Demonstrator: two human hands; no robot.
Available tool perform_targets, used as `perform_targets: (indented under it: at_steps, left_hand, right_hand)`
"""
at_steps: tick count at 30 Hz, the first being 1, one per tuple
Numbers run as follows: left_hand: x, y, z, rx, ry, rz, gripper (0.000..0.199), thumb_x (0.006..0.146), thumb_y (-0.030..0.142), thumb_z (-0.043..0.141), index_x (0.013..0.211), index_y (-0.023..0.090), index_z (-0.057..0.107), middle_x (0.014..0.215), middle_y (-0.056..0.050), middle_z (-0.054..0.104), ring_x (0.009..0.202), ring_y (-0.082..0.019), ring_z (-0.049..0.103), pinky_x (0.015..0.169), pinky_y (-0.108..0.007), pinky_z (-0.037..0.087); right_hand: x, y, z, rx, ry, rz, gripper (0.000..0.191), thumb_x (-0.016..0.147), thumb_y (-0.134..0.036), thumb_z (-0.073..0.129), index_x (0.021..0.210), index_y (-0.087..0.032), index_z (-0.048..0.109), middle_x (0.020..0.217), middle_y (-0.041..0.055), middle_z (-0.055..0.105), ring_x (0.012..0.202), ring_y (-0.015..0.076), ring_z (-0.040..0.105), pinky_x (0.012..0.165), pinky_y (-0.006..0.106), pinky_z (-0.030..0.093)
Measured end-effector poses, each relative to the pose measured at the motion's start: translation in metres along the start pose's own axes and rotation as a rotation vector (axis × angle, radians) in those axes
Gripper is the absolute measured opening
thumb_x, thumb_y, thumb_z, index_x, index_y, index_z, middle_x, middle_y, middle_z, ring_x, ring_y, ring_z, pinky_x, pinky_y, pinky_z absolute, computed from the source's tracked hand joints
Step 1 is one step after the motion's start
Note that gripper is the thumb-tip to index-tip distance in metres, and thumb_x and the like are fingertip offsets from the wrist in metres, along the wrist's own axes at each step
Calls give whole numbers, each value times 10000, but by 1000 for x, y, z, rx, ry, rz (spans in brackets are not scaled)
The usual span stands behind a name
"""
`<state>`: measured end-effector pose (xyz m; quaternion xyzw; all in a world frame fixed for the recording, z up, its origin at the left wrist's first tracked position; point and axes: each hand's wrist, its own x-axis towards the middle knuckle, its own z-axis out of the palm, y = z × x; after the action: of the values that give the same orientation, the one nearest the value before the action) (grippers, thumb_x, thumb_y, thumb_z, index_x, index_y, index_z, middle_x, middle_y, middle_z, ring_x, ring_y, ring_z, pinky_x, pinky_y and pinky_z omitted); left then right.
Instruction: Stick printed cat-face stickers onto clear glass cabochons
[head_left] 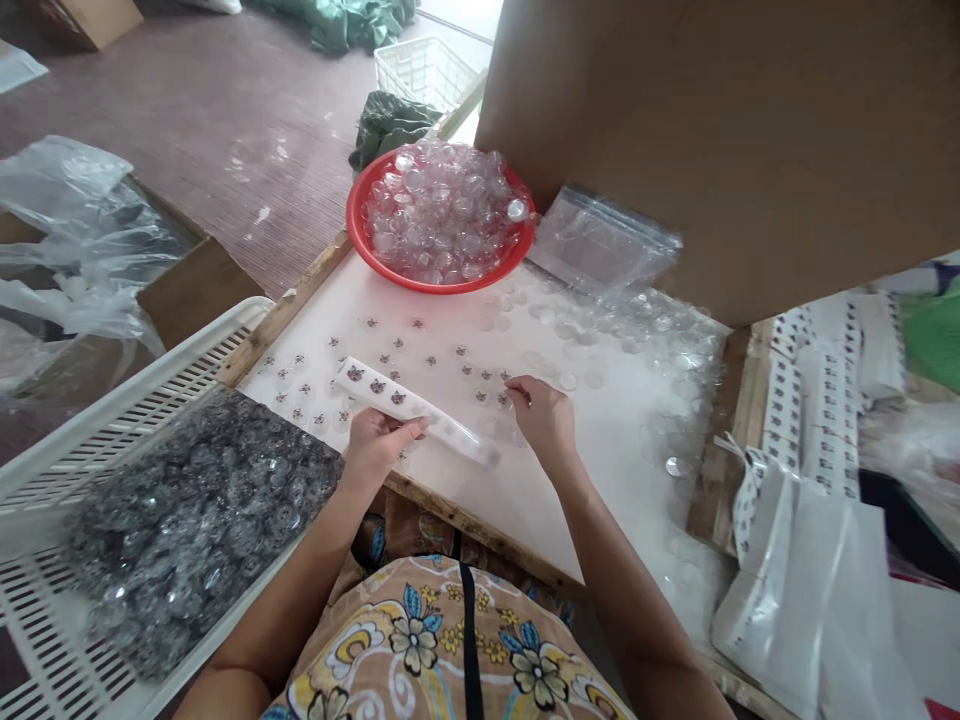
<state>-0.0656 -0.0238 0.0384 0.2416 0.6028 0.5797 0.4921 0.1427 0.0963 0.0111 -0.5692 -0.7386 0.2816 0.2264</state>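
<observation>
Long, shiny white strip of dark cat-head stickers (412,403): being held above the board's front part, near its left side, maybe touching, maybe not. Looking like the step of putting one cat on one clear disc, and likely calling for soft fingertips and neat lining up with the disc's middle. Pointing slantwise, with the long way running from far left to near right. Showing three cats in a row at the far left end, and no dark cats past the thumb. Being pinched near the middle between thumb and fingers of the left hand (382,440). Bending low with the right hand (546,415) over small, round, clear discs with cat heads (430,361), touching or almost touching one; not showing whether squeezing fingertips together or leaving them a bit apart. Lying all around on a flat white board with wooden edges (600,460). Farther out, sitting at the back, a round red plastic bowl (442,287), heaped with clear shiny bits (450,210). Standing on the left, a white slotted plastic tray (127,398), holding dark see-through bits (202,510).
</observation>
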Motion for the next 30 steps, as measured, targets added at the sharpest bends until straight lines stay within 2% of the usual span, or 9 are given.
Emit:
perform_targets:
  at_steps: [3,6,9,15,19,24,27,30]
  left_hand:
    - [-4,2,7,25,-25,-29,299,601,307,842,837,142,762,735,-44,736,674,-196,669,634,-281,554]
    - [-7,3,15,85,-65,-42,230,611,306,825,737,131,745,668,-45,717,626,-188,654,589,-265,521]
    - [-8,1,19,105,-82,-25,203,611,290,808,596,135,677,544,-18,652,541,-160,609,536,-247,478]
    - [-9,-4,16,136,-56,5,203,606,262,777,548,151,617,516,14,609,532,-142,572,507,-227,432]
    - [-9,-6,16,181,-45,3,205,613,257,757,535,155,597,512,27,570,534,-138,537,501,-227,406]
    - [-8,-6,17,215,-15,17,259,610,304,765,514,156,574,511,29,532,543,-143,515,491,-233,380]
    - [-8,-5,18,181,-5,-5,261,575,324,798,531,154,605,517,21,563,546,-156,542,498,-243,420]
    - [-8,-2,18,132,-35,-42,243,560,323,825,571,147,657,545,3,620,562,-173,589,524,-259,475]
  right_hand:
    - [-9,-38,-5,151,16,-93,154,850,-280,566,918,-213,687,921,57,713,732,172,629,689,305,486]
    - [-18,-80,-2,365,-96,-225,125,830,-276,626,925,-220,685,890,33,709,732,154,633,686,281,501]
    - [-26,-106,10,386,-104,-315,63,842,-223,624,866,-227,681,842,12,691,756,144,627,703,268,494]
    - [-42,-106,26,158,82,-434,118,915,-229,567,849,-232,664,830,27,691,800,170,613,742,311,460]
    - [-47,-102,26,81,111,-474,151,947,-278,530,883,-260,665,872,36,706,825,187,621,768,341,454]
    - [-48,-101,29,133,61,-450,149,949,-276,526,911,-269,670,939,35,718,873,192,638,791,355,467]
    - [-49,-104,31,200,52,-453,139,935,-234,536,878,-266,659,945,25,715,884,179,643,796,343,484]
    - [-47,-105,22,300,62,-453,140,913,-205,540,839,-252,649,985,40,690,927,174,633,802,330,498]
